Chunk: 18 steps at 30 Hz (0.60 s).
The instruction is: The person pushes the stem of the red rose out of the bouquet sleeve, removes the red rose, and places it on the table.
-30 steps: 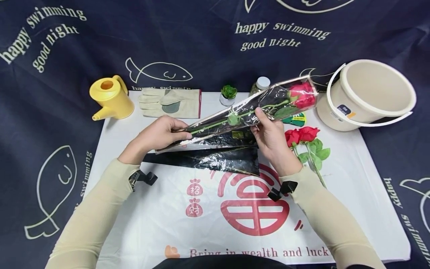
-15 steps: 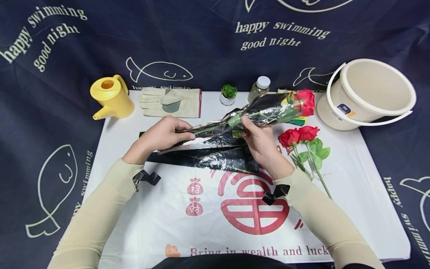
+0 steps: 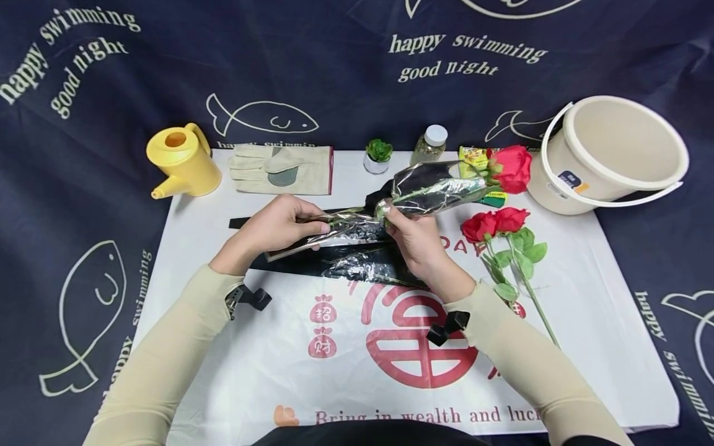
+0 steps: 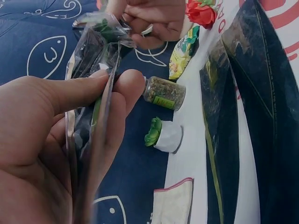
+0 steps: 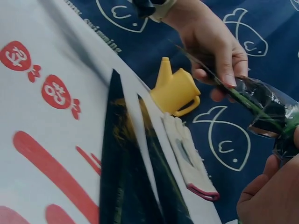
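Note:
A red artificial rose stands in a clear and black plastic flower sleeve, its bloom out past the wide end. My left hand pinches the sleeve's narrow end between thumb and fingers; in the left wrist view the green stem shows inside the film. Farther up, my right hand grips the sleeve where the film is bunched and crumpled around the stem. Below the hands, black flat sleeves lie on the table. Two more red roses with leafy stems lie beside my right forearm.
Along the back stand a yellow watering can, folded work gloves, a small potted succulent and a white-capped jar. A yellow-green packet lies behind the rose. The beige bucket occupies the back right corner.
My right hand has slid down and left, bunching the sleeve toward my left hand. The bloom, earlier inside the film, now sticks out beyond its wide end. My left hand has shifted slightly right.

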Each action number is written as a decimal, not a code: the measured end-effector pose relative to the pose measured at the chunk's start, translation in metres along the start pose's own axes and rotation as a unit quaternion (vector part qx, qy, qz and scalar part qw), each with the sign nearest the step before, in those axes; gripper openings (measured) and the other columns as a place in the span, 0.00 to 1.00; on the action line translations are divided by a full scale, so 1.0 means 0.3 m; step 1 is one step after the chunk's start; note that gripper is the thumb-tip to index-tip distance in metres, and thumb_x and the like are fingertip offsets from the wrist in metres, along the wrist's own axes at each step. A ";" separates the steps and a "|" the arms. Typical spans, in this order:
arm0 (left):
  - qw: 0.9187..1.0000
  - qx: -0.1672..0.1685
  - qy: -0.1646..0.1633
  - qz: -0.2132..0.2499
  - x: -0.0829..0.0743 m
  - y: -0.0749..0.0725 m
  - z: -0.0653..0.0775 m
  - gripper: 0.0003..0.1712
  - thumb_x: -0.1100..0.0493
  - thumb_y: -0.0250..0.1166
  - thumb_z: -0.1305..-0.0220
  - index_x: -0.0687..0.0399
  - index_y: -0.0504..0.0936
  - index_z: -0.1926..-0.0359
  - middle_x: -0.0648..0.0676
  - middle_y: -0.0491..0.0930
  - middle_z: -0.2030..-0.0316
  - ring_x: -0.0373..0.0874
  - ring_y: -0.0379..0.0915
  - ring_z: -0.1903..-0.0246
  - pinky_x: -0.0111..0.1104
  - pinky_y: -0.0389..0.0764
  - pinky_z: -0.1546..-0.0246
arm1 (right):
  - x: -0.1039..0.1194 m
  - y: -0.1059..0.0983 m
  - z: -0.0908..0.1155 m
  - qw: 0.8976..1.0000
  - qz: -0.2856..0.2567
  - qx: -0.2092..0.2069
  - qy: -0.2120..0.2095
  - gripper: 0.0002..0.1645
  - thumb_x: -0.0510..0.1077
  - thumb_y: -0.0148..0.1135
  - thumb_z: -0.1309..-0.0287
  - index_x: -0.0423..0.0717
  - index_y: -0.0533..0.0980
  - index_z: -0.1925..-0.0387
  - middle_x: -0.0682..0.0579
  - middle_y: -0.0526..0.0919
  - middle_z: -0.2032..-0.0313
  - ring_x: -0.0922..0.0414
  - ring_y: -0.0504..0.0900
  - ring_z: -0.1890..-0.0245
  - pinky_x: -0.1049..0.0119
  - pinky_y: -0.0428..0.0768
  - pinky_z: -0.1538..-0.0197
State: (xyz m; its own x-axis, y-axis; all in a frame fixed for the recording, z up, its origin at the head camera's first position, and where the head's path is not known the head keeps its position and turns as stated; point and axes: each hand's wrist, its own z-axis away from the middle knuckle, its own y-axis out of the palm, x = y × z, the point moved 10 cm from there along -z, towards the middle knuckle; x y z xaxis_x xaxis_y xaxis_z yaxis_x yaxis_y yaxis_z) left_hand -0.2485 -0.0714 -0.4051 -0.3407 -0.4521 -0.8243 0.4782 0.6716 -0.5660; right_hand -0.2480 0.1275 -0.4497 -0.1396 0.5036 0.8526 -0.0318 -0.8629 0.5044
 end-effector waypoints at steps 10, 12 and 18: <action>1.000 0.014 -0.017 0.004 0.024 0.004 0.009 0.07 0.49 0.65 0.40 0.45 0.86 0.66 0.43 0.82 0.72 0.37 0.71 0.75 0.33 0.72 0.68 | -0.006 -0.025 -0.010 1.000 0.018 -0.023 0.011 0.14 0.34 0.66 0.47 0.46 0.75 0.58 0.52 0.80 0.63 0.59 0.74 0.66 0.66 0.67 0.63; 0.999 0.018 -0.027 0.009 0.039 -0.001 0.018 0.07 0.49 0.66 0.40 0.44 0.85 0.67 0.43 0.82 0.73 0.39 0.71 0.76 0.33 0.72 0.69 | 0.013 -0.039 -0.021 1.000 0.004 -0.023 0.011 0.15 0.34 0.68 0.49 0.46 0.74 0.59 0.52 0.79 0.64 0.59 0.73 0.67 0.66 0.67 0.64; 0.998 0.020 -0.049 0.042 0.078 -0.034 0.054 0.06 0.52 0.66 0.40 0.47 0.85 0.66 0.47 0.82 0.79 0.46 0.78 0.77 0.32 0.74 0.69 | 0.081 -0.107 -0.047 0.999 -0.034 -0.035 0.013 0.24 0.34 0.71 0.53 0.46 0.73 0.53 0.51 0.77 0.63 0.59 0.72 0.70 0.67 0.66 0.67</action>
State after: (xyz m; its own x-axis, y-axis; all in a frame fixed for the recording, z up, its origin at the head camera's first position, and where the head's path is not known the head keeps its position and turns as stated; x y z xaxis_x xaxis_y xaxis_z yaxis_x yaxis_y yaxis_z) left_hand -0.2482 -0.0983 -0.4190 -0.2178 -0.4523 -0.8649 0.5339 0.6866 -0.4935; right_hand -0.2644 0.1668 -0.4471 -0.1614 0.5598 0.8128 -0.1107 -0.8286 0.5487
